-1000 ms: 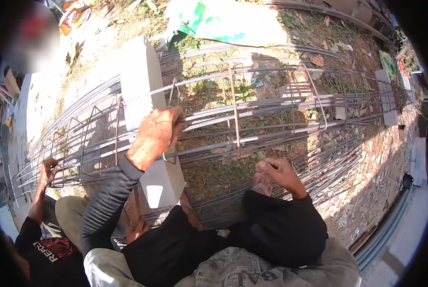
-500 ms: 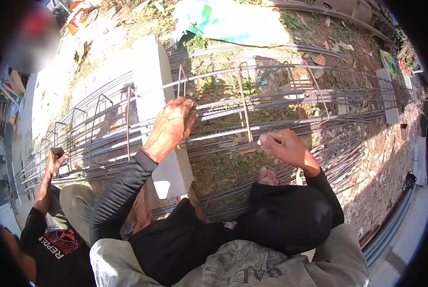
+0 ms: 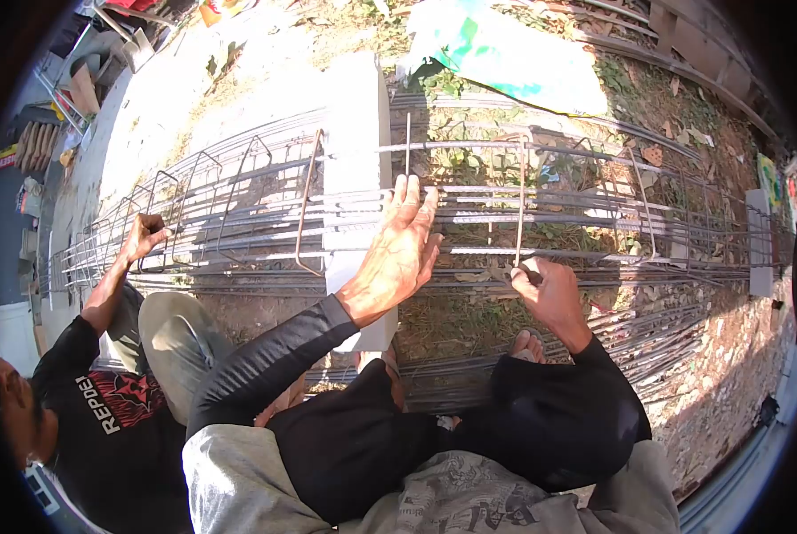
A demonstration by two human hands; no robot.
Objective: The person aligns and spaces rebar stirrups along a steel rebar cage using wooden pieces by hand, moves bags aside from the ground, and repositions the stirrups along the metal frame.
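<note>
- The bars (image 3: 469, 252) run lengthwise across the view in front of the person, raised off the ground and linked by bent stirrups.
- One stirrup (image 3: 520, 196) stands across the bars just beyond the right hand (image 3: 551, 292).
- The right hand is at that stirrup's near lower end, fingers curled and thumb close to the index finger; whether its grip holds anything cannot be told.
- The left hand (image 3: 394, 249) lies palm down over the bars beside the block, its grip unclosed and fingers stretched out away from the person.
- The block (image 3: 356, 107), pale and long, lies crosswise beneath the bars, partly covered by the left hand and forearm.
- A second block (image 3: 760, 240) sits under the bars toward the right end.
- At the left, a co-worker's hand (image 3: 140, 238) is bent at the bars; its hold is unclear.
- More rods (image 3: 656, 334) lie on the ground at the near right.
- Beyond the bars, a white and green sheet (image 3: 505, 53) lies on the sunlit ground.
</note>
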